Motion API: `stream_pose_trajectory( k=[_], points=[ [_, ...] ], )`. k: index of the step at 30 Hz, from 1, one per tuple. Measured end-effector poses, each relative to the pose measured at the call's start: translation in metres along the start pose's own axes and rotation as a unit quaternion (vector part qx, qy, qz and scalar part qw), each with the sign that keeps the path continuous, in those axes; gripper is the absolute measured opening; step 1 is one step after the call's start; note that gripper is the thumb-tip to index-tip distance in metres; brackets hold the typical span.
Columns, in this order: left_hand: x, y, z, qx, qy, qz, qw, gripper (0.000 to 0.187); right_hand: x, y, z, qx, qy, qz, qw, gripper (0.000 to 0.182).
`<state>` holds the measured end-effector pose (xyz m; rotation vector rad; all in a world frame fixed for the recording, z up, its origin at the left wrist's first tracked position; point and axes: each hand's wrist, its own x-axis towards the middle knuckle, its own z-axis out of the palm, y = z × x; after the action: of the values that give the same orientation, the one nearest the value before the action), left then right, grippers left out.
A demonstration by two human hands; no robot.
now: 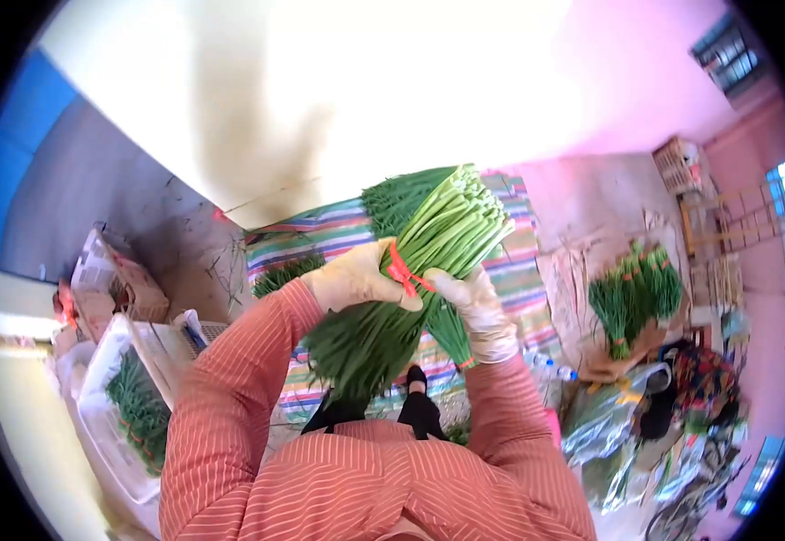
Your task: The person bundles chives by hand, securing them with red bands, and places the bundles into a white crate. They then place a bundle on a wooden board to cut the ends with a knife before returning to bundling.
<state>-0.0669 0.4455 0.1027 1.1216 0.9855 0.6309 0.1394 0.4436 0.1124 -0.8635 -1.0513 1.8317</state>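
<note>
A thick bunch of chives (451, 221) is held up before my chest, pale cut stems pointing up and right, dark leaves hanging down. A red tie (401, 268) with a knot goes around it. My left hand (361, 278), in a whitish glove, is closed around the left side of the bunch, thumb and fingers near the tie. My right hand (473, 307), gloved too, grips the right side with its thumb beside the tie; its other fingers are partly hidden behind the stems. Below lie more chives (401, 200) on a striped sheet (298, 236).
At left stands a white crate (108, 415) with tied greens, near a cardboard box (126, 275). Tied bunches (636, 293) lie on brown sacking at right. Clear plastic bags (609, 419) and water bottles (546, 365) are at lower right. A pale wall (428, 81) rises ahead.
</note>
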Motion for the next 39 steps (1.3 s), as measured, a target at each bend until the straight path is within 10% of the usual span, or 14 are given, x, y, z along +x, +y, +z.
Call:
stream_pose_trajectory(
  k=[16, 20, 21, 24, 28, 33, 36, 39],
  points=[
    [-0.127, 0.044, 0.050, -0.156, 0.214, 0.289, 0.920, 0.093, -0.007, -0.088, 0.133, 0.050, -0.227, 0.041, 0.972, 0.045],
    [-0.144, 0.057, 0.054, -0.189, 0.206, 0.282, 0.918, 0.073, 0.019, -0.083, 0.151, 0.052, -0.292, 0.001, 0.955, 0.054],
    [-0.151, 0.060, 0.057, -0.111, 0.292, 0.295, 0.903, 0.057, 0.029, -0.081, 0.158, -0.022, -0.248, -0.143, 0.958, 0.058],
    [-0.168, 0.071, 0.061, -0.247, 0.315, 0.322, 0.858, 0.047, 0.022, -0.113, 0.165, -0.369, -0.095, -0.512, 0.770, 0.068],
    [-0.184, 0.066, 0.045, -0.127, 0.360, 0.346, 0.857, 0.050, -0.006, -0.135, 0.185, -0.650, -0.267, -0.513, 0.493, 0.036],
    [-0.190, 0.060, 0.040, -0.073, 0.392, 0.336, 0.853, 0.069, 0.007, -0.129, 0.197, -0.679, -0.286, -0.645, 0.202, 0.013],
    [-0.195, 0.049, 0.043, -0.103, 0.412, 0.343, 0.838, 0.070, 0.006, -0.116, 0.198, -0.675, -0.241, -0.686, 0.124, 0.009],
    [-0.187, 0.033, 0.037, -0.094, 0.468, 0.365, 0.799, 0.076, 0.002, -0.103, 0.207, -0.637, -0.262, -0.693, 0.211, 0.017]
  ],
)
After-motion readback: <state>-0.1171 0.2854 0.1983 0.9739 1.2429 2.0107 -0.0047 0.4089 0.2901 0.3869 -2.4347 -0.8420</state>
